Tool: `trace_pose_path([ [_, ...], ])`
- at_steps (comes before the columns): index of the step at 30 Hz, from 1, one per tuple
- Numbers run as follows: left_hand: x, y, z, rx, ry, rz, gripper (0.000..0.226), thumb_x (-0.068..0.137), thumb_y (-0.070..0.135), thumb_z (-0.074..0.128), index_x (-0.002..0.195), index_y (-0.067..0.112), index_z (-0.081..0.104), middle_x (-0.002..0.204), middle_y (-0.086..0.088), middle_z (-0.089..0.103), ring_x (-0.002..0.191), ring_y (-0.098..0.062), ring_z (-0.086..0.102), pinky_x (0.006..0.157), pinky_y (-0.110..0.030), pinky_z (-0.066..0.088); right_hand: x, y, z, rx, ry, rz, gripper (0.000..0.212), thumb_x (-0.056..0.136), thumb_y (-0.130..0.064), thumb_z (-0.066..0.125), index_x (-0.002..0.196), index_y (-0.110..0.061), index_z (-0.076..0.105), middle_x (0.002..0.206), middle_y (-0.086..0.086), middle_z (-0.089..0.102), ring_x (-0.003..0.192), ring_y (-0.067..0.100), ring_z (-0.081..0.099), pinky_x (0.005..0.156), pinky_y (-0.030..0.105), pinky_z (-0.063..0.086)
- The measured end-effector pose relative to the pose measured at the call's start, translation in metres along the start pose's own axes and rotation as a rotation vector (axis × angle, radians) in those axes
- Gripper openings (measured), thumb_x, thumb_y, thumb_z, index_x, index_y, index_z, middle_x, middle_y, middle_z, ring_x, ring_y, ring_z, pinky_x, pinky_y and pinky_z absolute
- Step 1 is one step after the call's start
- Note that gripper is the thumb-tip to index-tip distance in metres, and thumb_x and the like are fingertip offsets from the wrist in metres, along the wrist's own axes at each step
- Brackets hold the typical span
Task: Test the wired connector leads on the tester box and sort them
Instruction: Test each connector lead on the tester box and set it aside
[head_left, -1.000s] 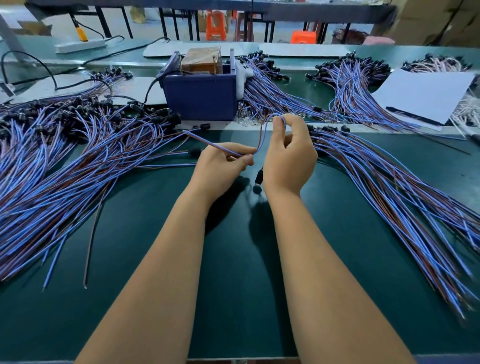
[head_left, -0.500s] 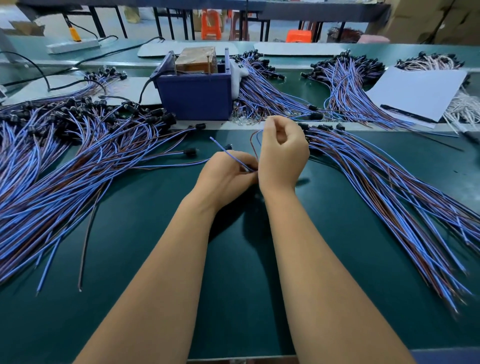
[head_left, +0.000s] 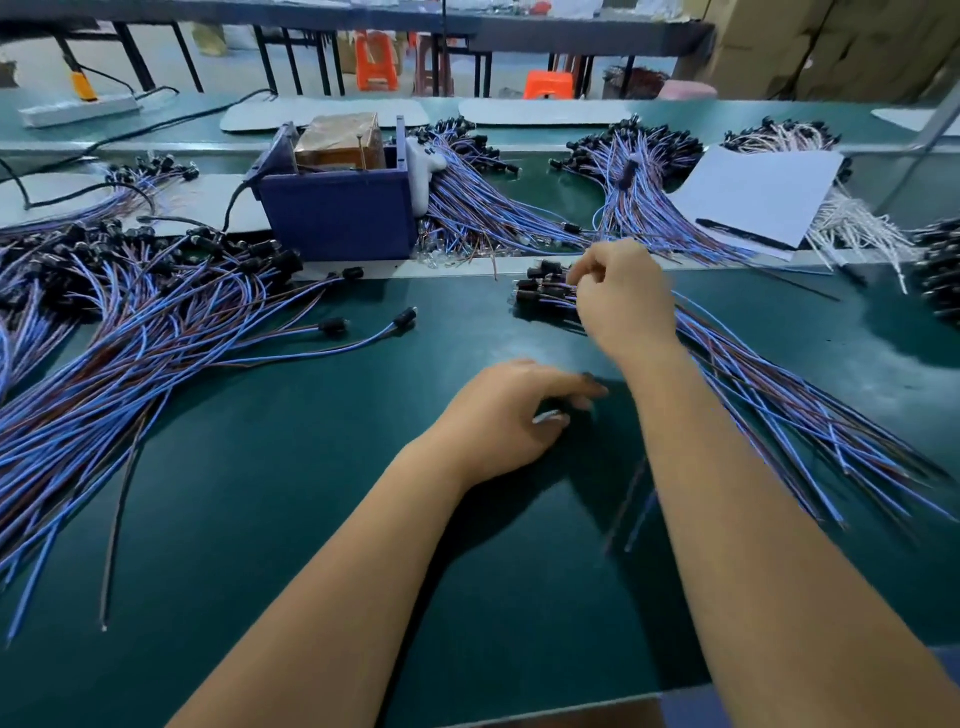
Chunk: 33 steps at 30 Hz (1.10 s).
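Note:
The blue tester box (head_left: 337, 218) stands at the back of the green mat (head_left: 291, 519), with a brown block inside it. A large pile of blue-and-brown leads (head_left: 104, 364) with black connectors fans out at the left. A second pile of leads (head_left: 779, 395) lies at the right. My right hand (head_left: 621, 301) is at the connector end of that right pile, its fingers curled and pinching a connector lead (head_left: 540, 291). My left hand (head_left: 511, 415) rests on the mat with relaxed fingers and holds nothing. A blurred lead (head_left: 626, 509) shows beside my right forearm.
Two loose leads (head_left: 363, 332) lie just left of centre. More bundles (head_left: 639, 176) sit behind the box. A white sheet with a pen (head_left: 758, 202) and white wires (head_left: 852, 228) lie at the back right. A power strip (head_left: 78, 111) lies far left.
Both hands let go of the lead they held together at centre. My right hand moved right to the connector ends of the right pile; my left hand dropped onto the mat.

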<state>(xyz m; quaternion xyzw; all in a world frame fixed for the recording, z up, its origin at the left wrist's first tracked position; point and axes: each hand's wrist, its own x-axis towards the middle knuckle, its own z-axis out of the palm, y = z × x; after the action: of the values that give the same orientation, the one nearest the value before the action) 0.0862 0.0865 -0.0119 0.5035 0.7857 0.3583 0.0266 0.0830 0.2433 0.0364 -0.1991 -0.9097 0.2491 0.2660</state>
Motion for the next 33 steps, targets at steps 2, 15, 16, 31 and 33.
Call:
trace_pose_path([
  [2, 0.0, -0.002, 0.003, -0.049, 0.041, -0.024, 0.038, 0.083, 0.0, 0.064, 0.114, 0.021, 0.071, 0.098, 0.008, 0.073, 0.091, -0.006, 0.057, 0.082, -0.011, 0.042, 0.006, 0.016, -0.014, -0.249, -0.06, -0.051, 0.035, 0.084, 0.001, 0.046, 0.083, -0.019, 0.075, 0.102, 0.008, 0.058, 0.085, 0.033, 0.056, 0.074, 0.034, 0.037],
  [15, -0.019, -0.051, -0.05, 0.385, 0.621, -0.638, 0.038, 0.087, 0.011, 0.056, 0.123, 0.021, 0.065, 0.134, 0.002, 0.056, 0.117, -0.029, 0.041, 0.099, -0.038, 0.038, -0.014, -0.018, 0.021, -0.306, -0.004, -0.088, 0.03, 0.09, -0.021, 0.047, 0.107, -0.021, 0.072, 0.113, 0.004, 0.062, 0.11, 0.024, 0.048, 0.09, 0.036, 0.03],
  [16, -0.023, -0.056, -0.055, 0.43, 0.564, -0.745, 0.044, 0.088, 0.016, 0.055, 0.132, 0.022, 0.058, 0.144, 0.002, 0.048, 0.123, -0.03, 0.035, 0.103, -0.04, 0.034, -0.019, -0.029, 0.031, -0.211, -0.051, -0.114, 0.03, 0.09, -0.021, 0.048, 0.11, -0.02, 0.071, 0.115, 0.005, 0.063, 0.11, 0.025, 0.05, 0.091, 0.035, 0.033],
  [31, -0.031, -0.057, -0.063, 0.133, 0.806, -0.708, 0.031, 0.089, 0.006, 0.053, 0.097, 0.025, 0.076, 0.124, 0.006, 0.061, 0.118, -0.025, 0.05, 0.099, -0.037, 0.041, -0.048, -0.07, 0.103, -0.011, -0.16, -0.227, 0.017, 0.094, -0.023, 0.054, 0.108, -0.015, 0.062, 0.111, 0.007, 0.062, 0.106, 0.029, 0.048, 0.083, 0.038, 0.04],
  [33, -0.035, -0.053, -0.067, -0.049, 0.965, -0.611, 0.032, 0.086, 0.002, 0.05, 0.086, 0.024, 0.073, 0.097, 0.004, 0.067, 0.089, -0.016, 0.059, 0.078, -0.034, 0.048, -0.051, -0.067, 0.098, 0.249, -0.05, -0.027, 0.015, 0.094, -0.024, 0.055, 0.103, -0.015, 0.062, 0.101, 0.004, 0.066, 0.099, 0.026, 0.054, 0.078, 0.034, 0.041],
])
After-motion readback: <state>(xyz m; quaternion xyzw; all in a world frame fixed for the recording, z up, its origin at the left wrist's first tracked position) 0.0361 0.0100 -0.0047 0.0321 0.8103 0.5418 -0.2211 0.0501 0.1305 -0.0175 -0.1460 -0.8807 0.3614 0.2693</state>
